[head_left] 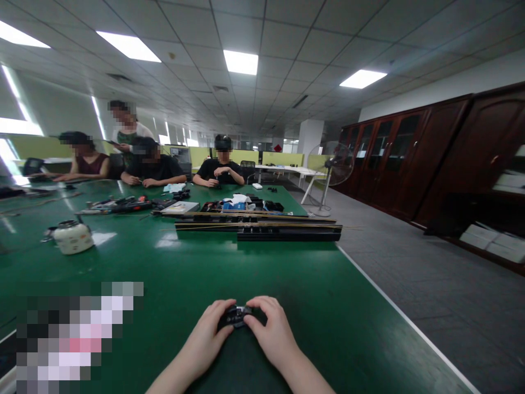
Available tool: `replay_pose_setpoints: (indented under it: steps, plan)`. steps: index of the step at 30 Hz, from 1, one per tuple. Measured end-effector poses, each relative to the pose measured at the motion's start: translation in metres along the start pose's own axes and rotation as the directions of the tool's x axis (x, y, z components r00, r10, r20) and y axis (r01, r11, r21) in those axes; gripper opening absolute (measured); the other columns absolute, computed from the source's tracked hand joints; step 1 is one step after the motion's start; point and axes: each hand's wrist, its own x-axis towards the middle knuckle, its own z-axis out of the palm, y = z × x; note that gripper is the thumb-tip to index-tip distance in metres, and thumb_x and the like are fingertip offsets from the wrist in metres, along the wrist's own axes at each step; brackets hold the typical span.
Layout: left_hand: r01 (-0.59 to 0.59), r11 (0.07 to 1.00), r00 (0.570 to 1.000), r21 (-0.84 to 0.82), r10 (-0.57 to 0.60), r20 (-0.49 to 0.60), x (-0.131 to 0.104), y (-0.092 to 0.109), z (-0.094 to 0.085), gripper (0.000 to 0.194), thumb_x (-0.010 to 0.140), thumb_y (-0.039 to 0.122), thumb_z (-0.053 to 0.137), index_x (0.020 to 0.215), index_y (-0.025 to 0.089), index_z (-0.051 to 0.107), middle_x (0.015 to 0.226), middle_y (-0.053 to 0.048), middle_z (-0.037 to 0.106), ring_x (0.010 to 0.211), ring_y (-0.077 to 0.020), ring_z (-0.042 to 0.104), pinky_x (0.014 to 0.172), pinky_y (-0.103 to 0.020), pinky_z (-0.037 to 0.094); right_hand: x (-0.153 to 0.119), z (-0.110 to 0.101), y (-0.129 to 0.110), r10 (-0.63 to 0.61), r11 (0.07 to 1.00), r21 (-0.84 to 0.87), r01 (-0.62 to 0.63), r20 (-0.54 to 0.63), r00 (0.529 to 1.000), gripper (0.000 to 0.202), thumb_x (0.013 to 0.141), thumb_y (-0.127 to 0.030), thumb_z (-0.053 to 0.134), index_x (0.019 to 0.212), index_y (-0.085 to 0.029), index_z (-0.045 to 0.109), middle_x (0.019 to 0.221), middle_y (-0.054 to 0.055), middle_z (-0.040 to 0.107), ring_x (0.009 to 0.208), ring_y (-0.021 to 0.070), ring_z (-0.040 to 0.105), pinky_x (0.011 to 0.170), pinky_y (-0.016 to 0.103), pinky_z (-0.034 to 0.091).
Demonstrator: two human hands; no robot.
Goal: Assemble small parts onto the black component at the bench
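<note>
A small black part (237, 316) with a shiny metallic piece on top is held low over the green table (164, 279), near its front edge. On its left side, my left hand (211, 332) grips it between thumb and fingers. My right hand (273, 328) pinches its right end, thumb in front and fingers behind. Parts of the black piece are covered by the fingertips, and its fine details are too small to make out.
Long black rails (289, 234) with thin rods lie across the table ahead. Behind them are tools (123, 205) and a blue box (234, 207). A white pot (74, 237) stands at the left. Several people are at the far side; a fan (328, 175) stands right.
</note>
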Motion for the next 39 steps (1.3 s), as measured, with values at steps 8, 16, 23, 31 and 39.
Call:
replay_pose_setpoints:
  steps: [8,16,23,31,39]
  plan:
    - [0.007,1.000,1.000,0.016,-0.008,0.024,0.0002,0.0004,0.0002,0.040,0.069,0.016,0.053,0.108,0.024,0.056,0.107,-0.004,0.062,0.104,-0.0210,0.054,0.095,-0.039,0.040,-0.0015,0.0010,-0.0022,-0.044,0.999,0.007,0.044,0.018,0.999,0.016,0.070,-0.018,0.062,0.084,-0.025,0.066,0.093,0.001,0.066,0.094,0.0193,0.056,0.085,0.033,0.040]
    - [0.049,0.998,0.997,0.034,-0.051,0.053,-0.0009,0.0071,-0.0019,0.041,0.069,0.016,0.052,0.110,0.022,0.056,0.107,-0.005,0.063,0.103,-0.0208,0.054,0.094,-0.037,0.039,-0.0027,0.0030,-0.0002,-0.038,0.997,-0.062,0.043,0.081,0.996,0.020,0.068,-0.021,0.066,0.086,-0.028,0.067,0.096,0.000,0.065,0.097,0.0191,0.054,0.088,0.035,0.037]
    - [0.039,0.999,0.998,0.035,-0.040,0.050,0.0005,0.0046,-0.0006,0.042,0.069,0.017,0.052,0.110,0.021,0.056,0.104,-0.006,0.063,0.100,-0.0210,0.055,0.092,-0.037,0.040,-0.0019,0.0041,0.0027,-0.015,0.984,-0.175,0.036,0.123,0.992,0.022,0.063,-0.021,0.070,0.082,-0.032,0.068,0.091,-0.002,0.067,0.095,0.0204,0.054,0.087,0.037,0.034]
    - [0.051,0.997,0.997,0.049,-0.054,0.056,-0.0001,0.0045,-0.0008,0.041,0.070,0.019,0.052,0.110,0.022,0.055,0.105,-0.005,0.063,0.102,-0.0207,0.054,0.093,-0.036,0.039,-0.0043,0.0035,0.0005,-0.048,0.979,-0.191,0.070,0.118,0.992,0.022,0.066,-0.021,0.068,0.085,-0.033,0.067,0.091,-0.002,0.066,0.094,0.0199,0.054,0.086,0.037,0.033]
    - [0.025,0.998,0.999,0.053,-0.027,0.046,-0.0001,0.0057,-0.0011,0.039,0.070,0.019,0.053,0.109,0.023,0.056,0.102,-0.006,0.064,0.098,-0.0218,0.056,0.090,-0.038,0.041,-0.0035,0.0011,-0.0006,-0.048,0.991,-0.118,0.063,0.125,0.991,0.021,0.069,-0.021,0.064,0.087,-0.030,0.065,0.091,-0.003,0.066,0.092,0.0175,0.056,0.087,0.033,0.034]
